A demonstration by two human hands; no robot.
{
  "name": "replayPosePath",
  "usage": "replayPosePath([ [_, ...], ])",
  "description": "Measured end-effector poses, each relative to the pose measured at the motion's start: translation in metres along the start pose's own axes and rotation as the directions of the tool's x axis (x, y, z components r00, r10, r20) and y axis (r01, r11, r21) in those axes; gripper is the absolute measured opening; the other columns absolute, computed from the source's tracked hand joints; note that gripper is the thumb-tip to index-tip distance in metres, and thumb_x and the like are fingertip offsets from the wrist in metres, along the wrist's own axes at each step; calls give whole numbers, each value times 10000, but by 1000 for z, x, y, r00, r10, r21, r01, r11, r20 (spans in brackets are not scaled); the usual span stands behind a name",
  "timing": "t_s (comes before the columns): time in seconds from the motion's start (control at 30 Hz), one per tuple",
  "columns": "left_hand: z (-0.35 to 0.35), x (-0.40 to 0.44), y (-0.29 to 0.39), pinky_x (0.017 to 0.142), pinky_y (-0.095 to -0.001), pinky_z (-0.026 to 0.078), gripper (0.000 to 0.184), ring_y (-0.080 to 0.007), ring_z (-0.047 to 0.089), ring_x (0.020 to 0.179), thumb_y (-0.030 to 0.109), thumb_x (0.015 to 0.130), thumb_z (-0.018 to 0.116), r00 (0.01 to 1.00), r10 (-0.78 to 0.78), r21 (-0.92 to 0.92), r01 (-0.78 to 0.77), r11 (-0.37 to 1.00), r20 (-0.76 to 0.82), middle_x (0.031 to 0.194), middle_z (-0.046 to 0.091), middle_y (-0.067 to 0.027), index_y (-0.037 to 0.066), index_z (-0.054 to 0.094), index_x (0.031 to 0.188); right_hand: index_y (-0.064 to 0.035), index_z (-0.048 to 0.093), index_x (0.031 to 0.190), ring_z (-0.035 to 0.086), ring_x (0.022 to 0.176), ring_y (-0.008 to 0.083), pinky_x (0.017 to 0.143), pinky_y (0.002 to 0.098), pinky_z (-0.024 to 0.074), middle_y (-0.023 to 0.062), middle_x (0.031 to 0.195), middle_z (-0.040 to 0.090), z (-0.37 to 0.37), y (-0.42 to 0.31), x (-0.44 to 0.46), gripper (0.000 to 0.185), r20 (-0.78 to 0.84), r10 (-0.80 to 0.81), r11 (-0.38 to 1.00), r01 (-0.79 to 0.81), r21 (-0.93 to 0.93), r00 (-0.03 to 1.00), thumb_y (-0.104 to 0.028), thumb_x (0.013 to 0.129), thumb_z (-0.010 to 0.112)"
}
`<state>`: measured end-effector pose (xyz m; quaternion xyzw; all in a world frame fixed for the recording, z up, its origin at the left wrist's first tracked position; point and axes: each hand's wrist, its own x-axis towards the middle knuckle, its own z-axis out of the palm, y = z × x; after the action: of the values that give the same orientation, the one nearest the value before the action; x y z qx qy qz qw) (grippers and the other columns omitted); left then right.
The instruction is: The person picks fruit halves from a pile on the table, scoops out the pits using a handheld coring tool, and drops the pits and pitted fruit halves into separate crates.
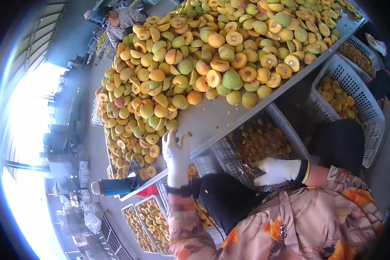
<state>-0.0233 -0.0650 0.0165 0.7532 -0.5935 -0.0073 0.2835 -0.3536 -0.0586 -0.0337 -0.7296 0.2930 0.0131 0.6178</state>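
My left hand (176,156), in a white glove, is at the near edge of the metal table (208,117), beside the heap of halved peaches or similar yellow-green stone fruit (182,65). Its fingers are spread and no fruit shows in them. A small brown scrap (189,134) lies by the fingertips. My right hand (277,171), also gloved, is closed over the crate of pits and scraps (264,145). A small dark metal tool (258,172) pokes out of its fingers; its exact kind is hard to see.
Grey crates with fruit (353,86) and with scraps (357,58) stand to the right. Trays of fruit halves (149,223) lie at lower left. A blue cylindrical object (117,186) lies by the table corner. Another person (121,24) is beyond the heap.
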Motion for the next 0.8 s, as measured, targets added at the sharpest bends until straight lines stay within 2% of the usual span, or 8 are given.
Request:
replayPosePath([
  [0.1, 74, 81, 7, 956, -478, 524, 611, -381, 643, 1139, 312, 899, 694, 974, 205, 132, -217, 967, 96, 1340, 562, -259, 0, 528, 1397, 87, 609, 1239, 681, 1038, 434, 921, 444, 531, 308, 1029, 694, -2, 5, 0, 601, 24, -31, 999, 32, -39, 999, -390, 877, 656],
  [0.23, 116, 138, 36, 995, -502, 520, 700, -441, 606, 1224, 414, 903, 683, 903, -206, 486, -3, 874, 376, 1420, 516, -280, -2, 473, 1426, 75, 599, 1247, 692, 991, 428, 894, 449, 540, 297, 1004, 700, -13, -6, -5, 588, 52, 66, 997, -67, 22, 996, -385, 883, 646],
  [0.3, 127, 143, 27, 972, -491, 534, 658, -451, 620, 1181, 440, 892, 688, 901, -180, 463, -26, 886, 395, 1358, 544, -275, -15, 512, 1334, 66, 608, 1213, 709, 941, 407, 850, 443, 551, 285, 993, 706, -26, -28, -17, 547, 118, 176, 974, -191, 121, 977, -367, 879, 632],
  [0.37, 121, 133, 17, 913, -486, 560, 620, -440, 659, 1100, 437, 879, 692, 920, -85, 447, -104, 888, 383, 1296, 568, -256, -31, 533, 1253, 60, 597, 1257, 695, 961, 431, 876, 460, 546, 296, 979, 698, -16, -4, -9, 580, -53, -10, 1000, 10, 8, 999, -387, 891, 639],
  [0.5, 76, 95, 8, 779, -393, 584, 570, -315, 712, 900, 368, 844, 752, 892, -192, -115, 260, 959, 410, 1025, 689, -189, -63, 611, 1190, 44, 602, 1166, 687, 958, 451, 837, 491, 532, 308, 963, 688, -21, -4, -13, 470, -262, -107, 993, 116, 16, 959, -323, 885, 682],
  [0.57, 40, 60, 24, 646, -271, 567, 423, -199, 702, 828, 275, 941, 680, 849, -193, -511, 460, 726, 491, 1032, 696, -117, -41, 627, 1218, 34, 593, 1131, 684, 933, 467, 811, 505, 529, 304, 932, 687, -19, -9, -12, 430, -447, -164, 986, 134, -99, 880, -297, 876, 697],
  [0.63, 14, 19, 43, 651, -338, 597, 399, -259, 717, 821, 298, 993, 603, 872, -123, -790, 483, 378, 474, 1068, 701, -134, -2, 626, 1255, 28, 555, 1183, 680, 863, 486, 744, 523, 527, 293, 870, 682, -16, -17, -13, 430, -457, -215, 975, 158, -159, 863, -260, 899, 699],
  [0.8, -17, -68, 89, 835, -397, 601, 459, -291, 690, 1002, 328, 1039, 533, 862, -9, -862, 507, -5, 507, 1202, 673, -151, -16, 582, 1340, 46, 541, 1056, 681, 804, 488, 692, 526, 526, 296, 818, 677, 5, -56, -24, 322, -504, -429, 903, 350, -248, 750, -209, 907, 667],
])
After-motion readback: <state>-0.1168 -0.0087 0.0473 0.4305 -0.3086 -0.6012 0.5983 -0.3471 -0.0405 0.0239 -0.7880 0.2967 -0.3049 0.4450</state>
